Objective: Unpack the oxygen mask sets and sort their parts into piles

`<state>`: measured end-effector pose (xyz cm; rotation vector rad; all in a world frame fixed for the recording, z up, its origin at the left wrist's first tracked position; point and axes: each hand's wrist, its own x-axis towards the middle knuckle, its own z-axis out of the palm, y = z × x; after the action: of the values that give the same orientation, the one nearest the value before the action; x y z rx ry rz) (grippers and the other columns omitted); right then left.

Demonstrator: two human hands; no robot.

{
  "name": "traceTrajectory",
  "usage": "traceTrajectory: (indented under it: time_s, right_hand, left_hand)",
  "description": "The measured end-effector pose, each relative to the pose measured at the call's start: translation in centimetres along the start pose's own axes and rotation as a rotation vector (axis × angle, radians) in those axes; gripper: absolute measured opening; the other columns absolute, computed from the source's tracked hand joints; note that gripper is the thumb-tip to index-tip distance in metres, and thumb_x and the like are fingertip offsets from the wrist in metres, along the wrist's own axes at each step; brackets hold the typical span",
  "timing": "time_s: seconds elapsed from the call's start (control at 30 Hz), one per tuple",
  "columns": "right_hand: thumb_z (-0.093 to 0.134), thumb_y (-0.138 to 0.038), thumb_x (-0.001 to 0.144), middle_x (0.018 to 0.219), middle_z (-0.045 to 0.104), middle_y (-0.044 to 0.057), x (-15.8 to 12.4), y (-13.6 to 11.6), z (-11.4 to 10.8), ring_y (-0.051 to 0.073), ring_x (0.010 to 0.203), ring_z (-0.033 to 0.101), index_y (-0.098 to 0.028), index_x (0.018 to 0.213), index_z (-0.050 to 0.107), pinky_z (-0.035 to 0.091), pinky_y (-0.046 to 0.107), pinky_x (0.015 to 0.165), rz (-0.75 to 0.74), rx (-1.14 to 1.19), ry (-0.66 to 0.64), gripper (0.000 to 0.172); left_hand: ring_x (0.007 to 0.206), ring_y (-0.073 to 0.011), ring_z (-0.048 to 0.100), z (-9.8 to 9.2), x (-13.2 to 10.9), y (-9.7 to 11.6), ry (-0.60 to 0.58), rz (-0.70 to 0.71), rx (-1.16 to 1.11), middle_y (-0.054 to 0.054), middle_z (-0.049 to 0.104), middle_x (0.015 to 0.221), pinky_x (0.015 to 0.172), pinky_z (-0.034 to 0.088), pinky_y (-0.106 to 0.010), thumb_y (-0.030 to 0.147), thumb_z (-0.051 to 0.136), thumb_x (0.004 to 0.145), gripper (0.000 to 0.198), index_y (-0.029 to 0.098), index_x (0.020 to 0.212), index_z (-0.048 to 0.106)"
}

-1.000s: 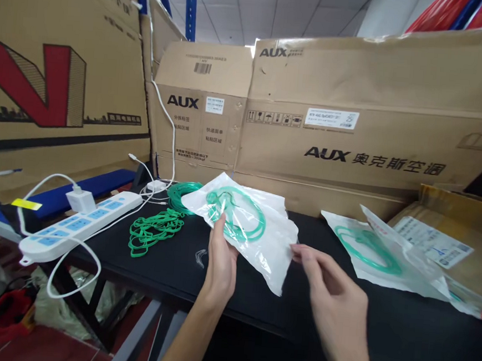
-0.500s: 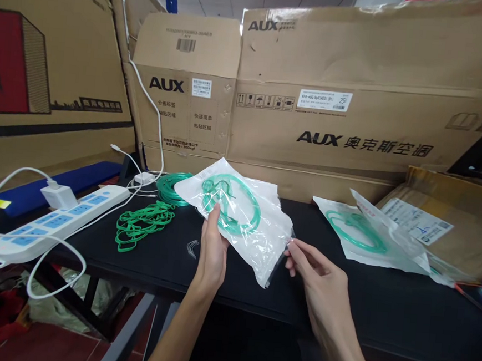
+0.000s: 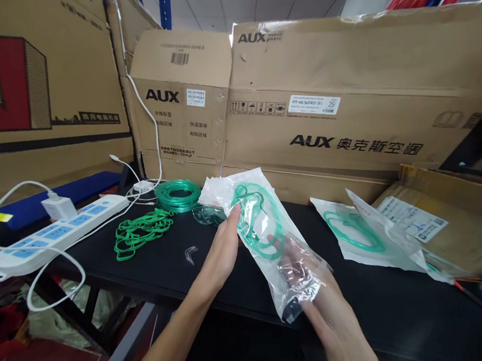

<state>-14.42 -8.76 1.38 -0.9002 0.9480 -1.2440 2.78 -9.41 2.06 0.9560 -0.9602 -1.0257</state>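
Left hand (image 3: 222,251) grips crinkled clear bag (image 3: 262,226) of coiled green tubing; right hand (image 3: 319,298) grasps inside it

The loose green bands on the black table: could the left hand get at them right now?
Probably not at once: the left hand holds the clear bag. The green bands lie uncovered close by on the table.
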Motion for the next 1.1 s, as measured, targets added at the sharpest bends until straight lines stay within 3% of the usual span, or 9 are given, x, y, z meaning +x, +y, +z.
traceTrajectory:
  time_s: [0.13,0.23,0.4,0.5,0.6,0.73,0.87,1.0,1.1]
  right_hand:
    - [0.084,-0.041,0.078,0.113,0.078,0.006,0.4,0.3,-0.3,0.027,0.107,0.071,-0.027,0.104,0.083,0.061,0.032,0.090,0.007,0.047,0.018,0.030]
    - [0.089,-0.034,0.073,0.117,0.076,0.005,0.5,0.1,-0.5,0.022,0.093,0.071,-0.026,0.095,0.084,0.062,0.026,0.078,-0.001,0.063,0.031,0.024]
    - [0.091,-0.031,0.070,0.104,0.075,0.005,0.3,-0.7,-0.6,0.008,0.059,0.053,-0.022,0.094,0.084,0.051,0.018,0.051,-0.062,0.085,0.034,0.027]
    - [0.092,-0.032,0.069,0.082,0.070,0.004,0.1,-1.2,-0.9,0.006,0.052,0.045,-0.016,0.095,0.082,0.043,0.017,0.043,-0.074,0.070,-0.016,0.032]
    - [0.092,-0.033,0.070,0.076,0.066,0.003,-0.1,-1.8,-1.8,0.005,0.050,0.043,-0.014,0.096,0.080,0.039,0.017,0.040,-0.094,0.043,-0.046,0.034]
    - [0.094,-0.033,0.067,0.082,0.065,0.002,-0.2,-3.0,-3.8,0.005,0.052,0.043,-0.016,0.102,0.081,0.041,0.016,0.041,-0.173,0.028,0.054,0.042]
    - [0.097,-0.031,0.057,0.081,0.063,0.002,-0.4,-4.0,-5.5,0.007,0.057,0.044,-0.018,0.094,0.082,0.042,0.015,0.041,-0.240,0.075,0.192,0.043]
    - [0.095,-0.031,0.060,0.083,0.063,0.002,-0.6,-4.4,-6.3,0.009,0.059,0.044,-0.020,0.088,0.082,0.044,0.017,0.042,-0.261,0.069,0.233,0.033]
    - [0.095,-0.032,0.058,0.081,0.064,0.003,-1.0,-4.7,-6.6,0.008,0.056,0.042,-0.020,0.080,0.080,0.040,0.018,0.040,-0.262,0.036,0.227,0.029]
  left_hand:
    - [0.089,-0.0244,0.069,-1.7,1.2,0.6,-0.049,0.023,0.288,-0.008,0.076,0.095,0.076,0.052,-0.029,0.067,0.056,0.092,0.051,0.018,0.089,0.072]
    - [0.062,-0.0169,0.061,-3.3,2.4,1.5,-0.044,-0.014,0.319,-0.007,0.069,0.069,0.059,0.046,-0.025,0.066,0.061,0.089,0.053,0.016,0.070,0.063]
    - [0.050,-0.0121,0.055,-4.9,4.8,2.7,-0.024,-0.095,0.298,-0.005,0.064,0.061,0.050,0.039,-0.022,0.049,0.062,0.091,0.040,0.013,0.072,0.062]
    - [0.050,-0.0115,0.056,-5.6,6.9,3.3,0.035,-0.070,0.289,-0.005,0.064,0.062,0.051,0.043,-0.021,0.037,0.060,0.092,0.032,0.012,0.073,0.063]
    - [0.050,-0.0112,0.058,-6.6,9.3,4.0,0.139,-0.017,0.282,-0.005,0.064,0.063,0.053,0.047,-0.022,0.030,0.058,0.091,0.025,0.012,0.075,0.063]
    - [0.055,-0.0104,0.063,-8.2,12.2,4.8,0.267,0.061,0.331,-0.004,0.067,0.074,0.061,0.053,-0.021,0.022,0.053,0.093,0.015,0.011,0.093,0.063]
    - [0.070,-0.0142,0.070,-9.7,14.2,4.7,0.309,0.092,0.502,-0.009,0.072,0.099,0.069,0.058,-0.029,0.024,0.050,0.097,0.030,0.012,0.123,0.057]
    - [0.101,-0.0304,0.072,-10.9,14.4,4.3,0.289,0.096,0.836,-0.019,0.070,0.118,0.089,0.057,-0.043,0.036,0.063,0.090,0.047,0.012,0.130,0.059]
    - [0.137,-0.0425,0.049,-11.0,13.7,4.2,0.288,0.182,1.111,-0.025,0.057,0.141,0.111,0.040,-0.053,0.042,0.067,0.086,0.064,0.010,0.141,0.053]
